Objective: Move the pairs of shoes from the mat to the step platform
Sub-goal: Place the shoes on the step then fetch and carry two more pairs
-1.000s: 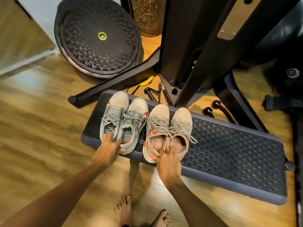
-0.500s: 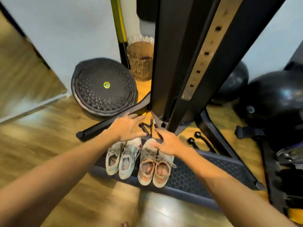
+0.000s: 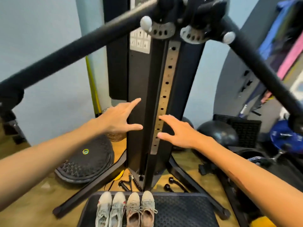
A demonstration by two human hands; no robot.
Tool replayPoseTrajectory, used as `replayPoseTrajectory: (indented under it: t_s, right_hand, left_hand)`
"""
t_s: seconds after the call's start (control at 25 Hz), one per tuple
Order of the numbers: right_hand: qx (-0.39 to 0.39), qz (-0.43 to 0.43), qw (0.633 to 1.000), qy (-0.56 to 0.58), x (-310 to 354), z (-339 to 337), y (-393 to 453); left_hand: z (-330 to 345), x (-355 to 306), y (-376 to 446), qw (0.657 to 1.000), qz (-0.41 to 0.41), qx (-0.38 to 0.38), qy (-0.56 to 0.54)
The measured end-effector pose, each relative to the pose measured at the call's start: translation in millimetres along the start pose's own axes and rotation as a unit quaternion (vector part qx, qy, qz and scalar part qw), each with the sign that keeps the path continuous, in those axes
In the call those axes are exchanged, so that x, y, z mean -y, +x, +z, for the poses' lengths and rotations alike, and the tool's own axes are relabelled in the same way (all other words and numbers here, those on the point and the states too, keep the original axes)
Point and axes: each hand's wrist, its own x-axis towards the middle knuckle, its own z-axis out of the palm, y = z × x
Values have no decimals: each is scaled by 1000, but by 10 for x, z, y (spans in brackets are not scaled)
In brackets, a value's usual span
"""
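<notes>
Two pairs of shoes stand side by side on the dark step platform point(image 3: 183, 212) at the bottom of the view: a grey pair point(image 3: 110, 208) on the left and a beige-pink pair point(image 3: 141, 208) on the right. My left hand point(image 3: 119, 118) is raised well above them, fingers spread, holding nothing. My right hand point(image 3: 177, 131) is also up and open, level with the upright column of the black gym machine point(image 3: 141, 95). Neither hand touches the shoes.
The machine's two angled arms point(image 3: 65, 58) cross overhead. A round black balance disc point(image 3: 88, 159) lies on the wooden floor at left. Black exercise balls point(image 3: 218, 131) and handles point(image 3: 173, 184) sit to the right behind the platform.
Both hands have let go of the shoes and risen away from them. The view has tilted upward, so the shoes now sit at the bottom edge.
</notes>
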Motion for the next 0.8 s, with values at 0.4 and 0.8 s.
replayPoseTrajectory:
  t_s: [0.4,0.8]
  right_hand:
    - [-187,132,973,-14,239,-513,-1517]
    - [-335,409,846,-70,163,-1060,-4831]
  left_hand:
    - [-347,-1378,318,966,206,-55,-148]
    - [-106,-4629,-50,831,492,-2,-259]
